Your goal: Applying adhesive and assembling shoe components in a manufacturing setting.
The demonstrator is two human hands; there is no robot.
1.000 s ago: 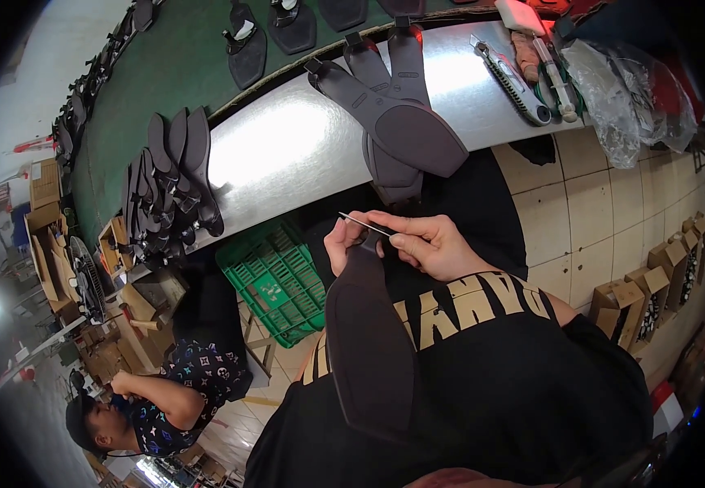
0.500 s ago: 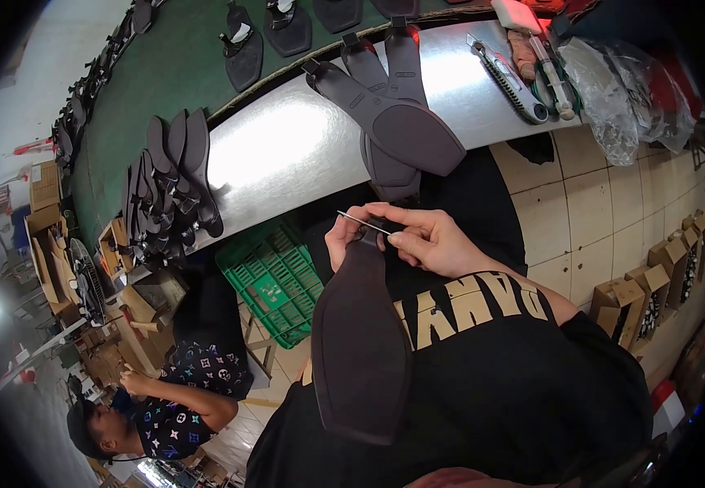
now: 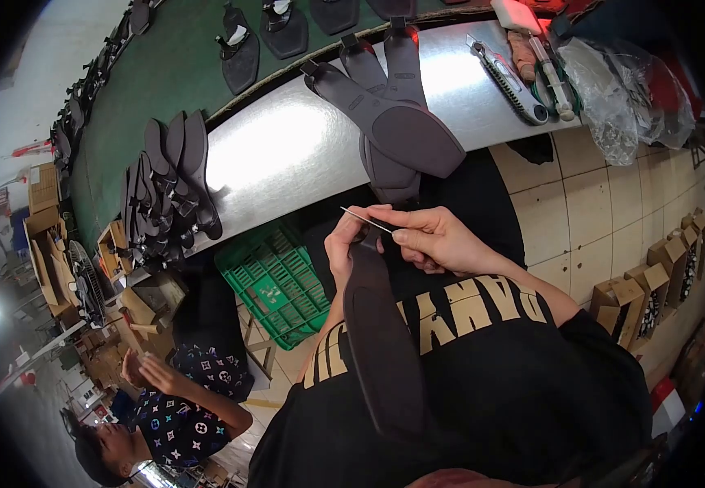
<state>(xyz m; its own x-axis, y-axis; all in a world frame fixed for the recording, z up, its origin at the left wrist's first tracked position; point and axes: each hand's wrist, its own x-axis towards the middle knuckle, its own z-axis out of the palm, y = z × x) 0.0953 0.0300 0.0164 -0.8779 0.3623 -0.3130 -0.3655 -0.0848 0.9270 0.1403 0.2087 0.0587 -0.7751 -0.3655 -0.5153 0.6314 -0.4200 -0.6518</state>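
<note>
A dark brown sandal sole [image 3: 381, 350] hangs tilted in front of my black shirt, its narrow end up. My left hand [image 3: 341, 246] is closed on that narrow end. In the fingers of my right hand [image 3: 438, 236] is a thin metal rod [image 3: 360, 218], pinched between thumb and forefinger. It slants across the top of the sole, close to my left fingertips. My fingers hide the exact spot where rod and sole meet, so contact cannot be told. Just beyond my hands, several sandal soles [image 3: 419, 140] overlap on the metal tabletop [image 3: 279, 138].
Sandals with straps [image 3: 194, 163] are stacked at the table's left end. A utility knife [image 3: 508, 81], a syringe [image 3: 549, 69] and a plastic bag [image 3: 613, 106] lie at the right. Below stands a green crate [image 3: 275, 285]. A co-worker [image 3: 189, 407] is at the lower left.
The sole has turned more edge-on and its lower end has swung right. The rod has tilted a little more steeply. The co-worker's head has shifted lower and their hands have moved.
</note>
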